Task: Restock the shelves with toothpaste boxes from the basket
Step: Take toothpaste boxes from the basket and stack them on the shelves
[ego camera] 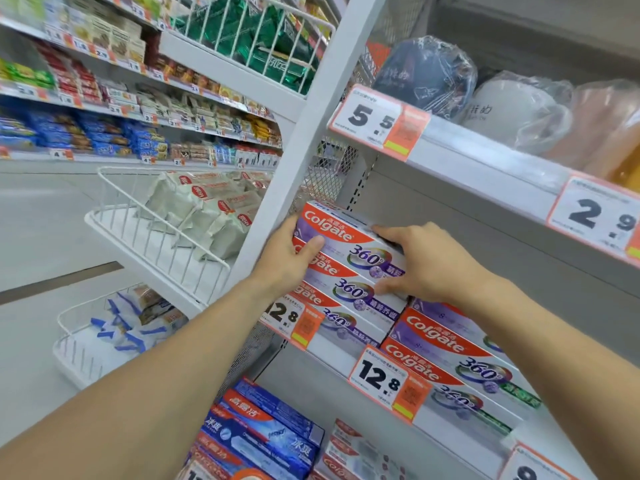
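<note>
We are seating the top toothpaste box (pixel 341 233) on its three-high stack; left hand (pixel 289 259) and right hand (pixel 424 263) are gripping its ends; neighbouring stack (pixel 450 355) already shelved; basket unseen.

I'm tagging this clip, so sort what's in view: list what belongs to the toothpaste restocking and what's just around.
Job:
top Colgate box
left hand
right hand
Colgate stack
shelf

Just around:
wrapped mugs
snack baskets
blue toothpaste boxes
12.8 price tag

A shop aisle: white shelves (pixel 485 168) with price tags (pixel 379 121), stacked toothpaste boxes (pixel 446 344), snack packets (pixel 104 133).
</note>
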`<action>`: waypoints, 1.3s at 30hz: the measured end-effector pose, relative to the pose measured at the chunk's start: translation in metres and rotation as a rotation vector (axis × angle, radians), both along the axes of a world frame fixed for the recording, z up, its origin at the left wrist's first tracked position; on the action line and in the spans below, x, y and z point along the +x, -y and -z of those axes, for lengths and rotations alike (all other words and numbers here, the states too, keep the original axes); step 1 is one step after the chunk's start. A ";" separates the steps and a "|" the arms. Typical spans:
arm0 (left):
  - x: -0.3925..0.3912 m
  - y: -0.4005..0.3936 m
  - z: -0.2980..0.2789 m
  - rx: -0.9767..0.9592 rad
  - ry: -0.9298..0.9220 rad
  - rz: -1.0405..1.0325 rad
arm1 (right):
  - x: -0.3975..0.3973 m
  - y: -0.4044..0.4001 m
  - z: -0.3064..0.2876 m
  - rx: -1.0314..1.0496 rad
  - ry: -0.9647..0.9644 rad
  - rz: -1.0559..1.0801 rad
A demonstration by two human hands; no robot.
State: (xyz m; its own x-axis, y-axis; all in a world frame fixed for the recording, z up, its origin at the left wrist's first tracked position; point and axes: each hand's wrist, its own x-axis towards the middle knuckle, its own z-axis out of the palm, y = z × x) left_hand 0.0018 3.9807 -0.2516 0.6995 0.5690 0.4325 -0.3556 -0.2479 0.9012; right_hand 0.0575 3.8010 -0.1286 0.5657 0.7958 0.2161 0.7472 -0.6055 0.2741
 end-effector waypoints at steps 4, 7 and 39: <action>-0.002 -0.004 0.004 0.027 -0.002 0.034 | -0.005 -0.001 0.009 0.001 0.003 0.006; -0.001 -0.004 0.008 0.003 0.025 0.029 | -0.008 -0.003 0.021 0.027 0.014 0.015; -0.019 0.019 -0.048 0.586 -0.421 -0.222 | -0.023 -0.006 0.020 0.108 0.024 0.152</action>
State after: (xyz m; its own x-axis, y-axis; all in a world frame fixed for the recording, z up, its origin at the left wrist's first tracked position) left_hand -0.0169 3.9618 -0.2032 0.7681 0.4750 0.4294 0.1042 -0.7543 0.6482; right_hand 0.0347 3.8072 -0.1486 0.6710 0.6732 0.3109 0.6389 -0.7376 0.2183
